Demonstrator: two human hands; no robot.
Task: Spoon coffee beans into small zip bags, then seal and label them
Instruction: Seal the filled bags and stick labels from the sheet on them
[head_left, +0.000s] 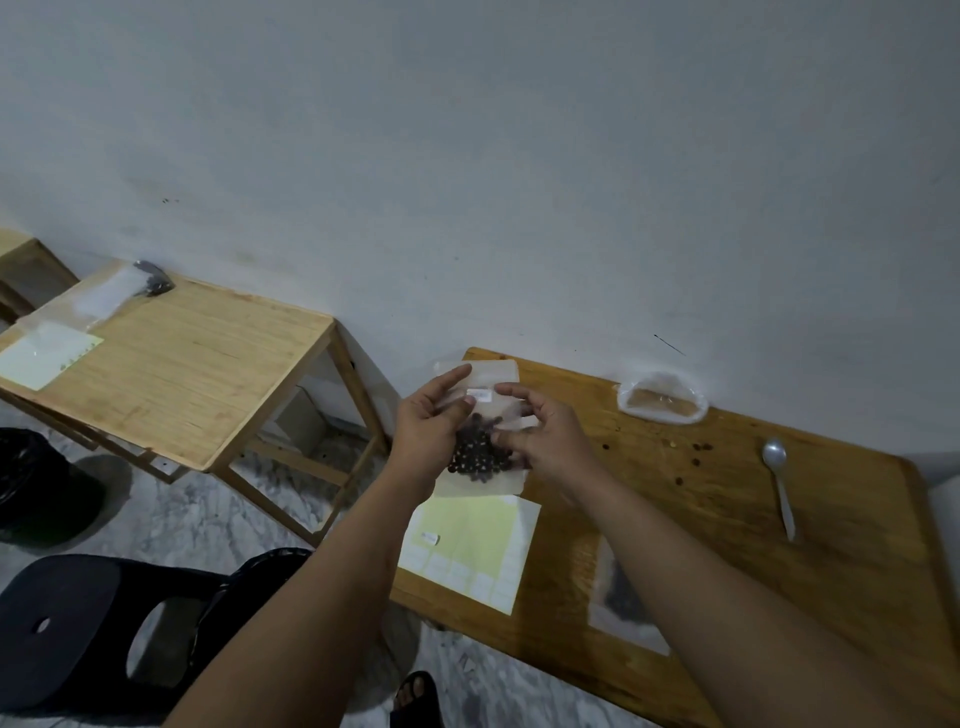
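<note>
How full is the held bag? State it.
Partly full: coffee beans fill only the lower part of the zip bag; above them it shows none.

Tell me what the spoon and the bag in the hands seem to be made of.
The spoon looks like metal, perhaps silvery plastic: grey, dull sheen. The zip bag looks like thin clear plastic film: dark beans show through.
</note>
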